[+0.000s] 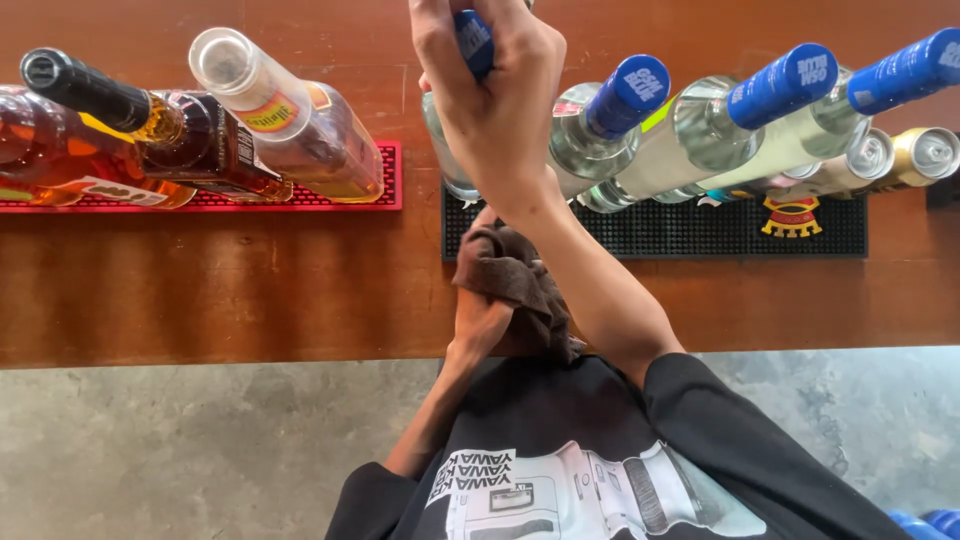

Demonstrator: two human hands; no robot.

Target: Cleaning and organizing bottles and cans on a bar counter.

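Standing on the black bar mat (700, 232) on the worktop (250, 290), a clear glass bottle (445, 150) is clenched at its blue-capped neck by right-hand fingers (440, 60); probably heavy, slippery, fragile. A soft brown cloth (510, 275) is gripped by the left hand (478, 325).

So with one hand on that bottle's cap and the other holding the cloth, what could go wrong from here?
1. The right hand grips the clear bottle only around its blue cap; if the grip slips, it could tip into the neighbouring blue-capped bottles packed close on the black mat.
2. The left hand holds the brown cloth low by the bottle; a snag could jolt its base.
3. The cans at the row's end could be knocked over too.
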